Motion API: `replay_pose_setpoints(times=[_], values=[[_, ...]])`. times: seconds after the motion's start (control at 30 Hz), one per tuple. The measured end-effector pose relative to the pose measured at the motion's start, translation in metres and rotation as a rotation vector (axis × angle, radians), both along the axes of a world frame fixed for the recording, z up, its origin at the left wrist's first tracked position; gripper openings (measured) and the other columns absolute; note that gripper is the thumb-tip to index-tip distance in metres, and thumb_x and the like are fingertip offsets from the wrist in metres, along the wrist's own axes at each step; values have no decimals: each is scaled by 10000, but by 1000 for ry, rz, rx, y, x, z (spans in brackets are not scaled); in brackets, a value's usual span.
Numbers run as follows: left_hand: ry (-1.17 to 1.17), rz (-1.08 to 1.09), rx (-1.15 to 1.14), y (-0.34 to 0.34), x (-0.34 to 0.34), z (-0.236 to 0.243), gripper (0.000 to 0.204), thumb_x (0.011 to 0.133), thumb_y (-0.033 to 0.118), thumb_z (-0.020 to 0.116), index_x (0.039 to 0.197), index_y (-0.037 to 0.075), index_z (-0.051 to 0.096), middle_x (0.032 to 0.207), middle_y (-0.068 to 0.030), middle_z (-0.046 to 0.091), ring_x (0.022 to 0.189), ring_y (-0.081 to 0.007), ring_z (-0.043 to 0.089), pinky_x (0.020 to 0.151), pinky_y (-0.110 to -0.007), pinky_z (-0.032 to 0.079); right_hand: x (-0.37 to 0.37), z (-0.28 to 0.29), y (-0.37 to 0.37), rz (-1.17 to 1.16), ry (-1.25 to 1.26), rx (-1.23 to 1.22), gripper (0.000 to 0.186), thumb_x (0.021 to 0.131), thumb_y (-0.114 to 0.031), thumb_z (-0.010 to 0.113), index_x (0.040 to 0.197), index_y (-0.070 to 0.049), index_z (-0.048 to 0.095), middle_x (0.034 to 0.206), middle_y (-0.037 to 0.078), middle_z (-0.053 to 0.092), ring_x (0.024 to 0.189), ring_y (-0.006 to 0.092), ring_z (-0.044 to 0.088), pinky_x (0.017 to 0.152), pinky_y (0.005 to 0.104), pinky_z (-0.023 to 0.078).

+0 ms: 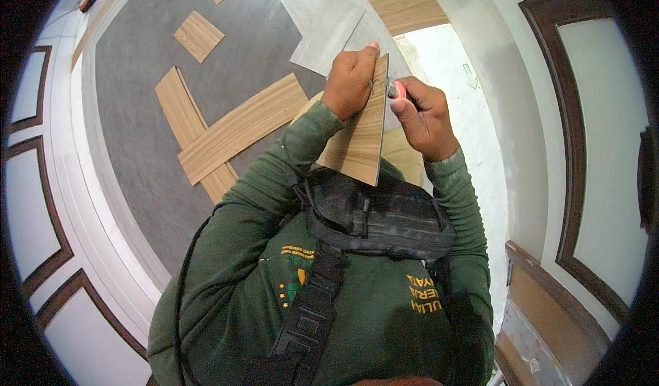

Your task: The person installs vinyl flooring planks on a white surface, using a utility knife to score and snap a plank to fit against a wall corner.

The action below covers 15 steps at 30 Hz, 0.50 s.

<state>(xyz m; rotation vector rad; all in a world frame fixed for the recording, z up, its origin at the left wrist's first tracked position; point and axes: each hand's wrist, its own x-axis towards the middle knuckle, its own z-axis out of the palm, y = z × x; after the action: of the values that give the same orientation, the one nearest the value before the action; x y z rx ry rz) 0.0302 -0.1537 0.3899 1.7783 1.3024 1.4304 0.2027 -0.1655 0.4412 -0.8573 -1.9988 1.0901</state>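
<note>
My left hand (349,78) is closed around the upper part of a wood-look floor plank (358,144), which stands tilted in front of my chest with its thin dark edge to the right. In my right hand (431,120) is a small red-and-black cutter (399,89), gripped between thumb and fingers. The cutter's tip is close to the plank's right edge; its blade is too small to make out, and I cannot tell whether it touches.
Crossed wood-look planks (240,129) lie on the dark grey floor (130,111) at left, with a short offcut (199,36) beyond. Light grey planks (326,39) lie ahead, near a wood-look section (401,2). Panelled white walls or doors (604,111) flank both sides. A brown board (549,303) leans at lower right.
</note>
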Motion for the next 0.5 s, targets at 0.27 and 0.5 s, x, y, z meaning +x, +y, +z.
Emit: replay_pose_setpoints(times=[0.27, 0.5], values=[[-8, 99, 101, 4, 3, -9, 350, 993, 202, 437, 778, -58, 531, 536, -186, 441, 475, -246, 446, 472, -384, 351, -9, -11, 10, -57, 30, 73, 242, 884, -237, 634, 885, 3, 610, 673, 135, 564, 570, 223, 541, 536, 332, 428], [78, 74, 44, 6, -5, -9, 294, 982, 162, 445, 801, -46, 547, 578, -198, 506, 498, -297, 508, 483, -393, 388, -16, -18, 20, -87, 37, 76, 232, 883, -228, 641, 851, -2, 600, 629, 132, 551, 535, 208, 526, 507, 331, 417]])
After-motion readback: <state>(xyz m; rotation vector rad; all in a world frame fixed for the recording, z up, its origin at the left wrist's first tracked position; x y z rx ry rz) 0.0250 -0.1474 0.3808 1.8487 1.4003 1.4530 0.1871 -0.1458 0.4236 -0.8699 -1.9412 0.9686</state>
